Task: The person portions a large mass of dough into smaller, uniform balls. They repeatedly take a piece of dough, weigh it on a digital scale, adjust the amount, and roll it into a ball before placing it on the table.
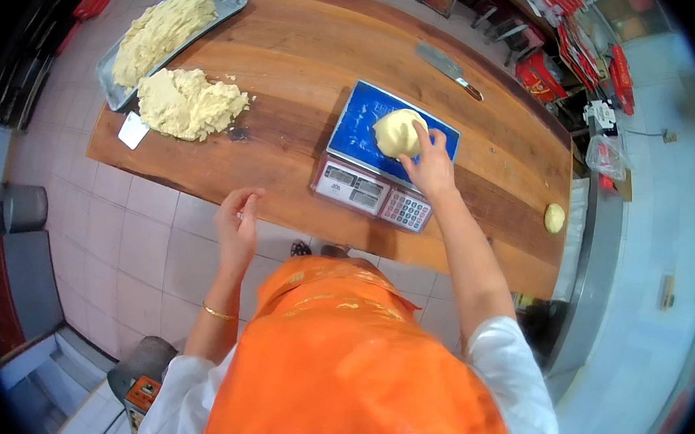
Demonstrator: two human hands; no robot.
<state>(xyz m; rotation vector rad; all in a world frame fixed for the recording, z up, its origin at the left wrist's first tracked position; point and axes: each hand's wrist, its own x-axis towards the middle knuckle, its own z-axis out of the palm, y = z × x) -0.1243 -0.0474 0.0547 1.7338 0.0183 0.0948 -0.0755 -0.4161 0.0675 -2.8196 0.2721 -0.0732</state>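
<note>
A pale yellow lump of dough rests on the blue platform of a digital scale. My right hand touches the lump's right side, thumb and fingers spread around it. Near the table's front edge, my left hand hangs with its fingers loosely bent and nothing seen in them. A large crumbly mass of dough lies on the table at the left, beside a white scraper. More dough is heaped in a metal tray. One small dough ball sits near the table's right edge.
A cleaver with a wooden handle lies towards the far side of the wooden table. Dough crumbs are scattered by the large mass. Stools and red packages stand beyond the far right edge. A grey bin stands on the floor at left.
</note>
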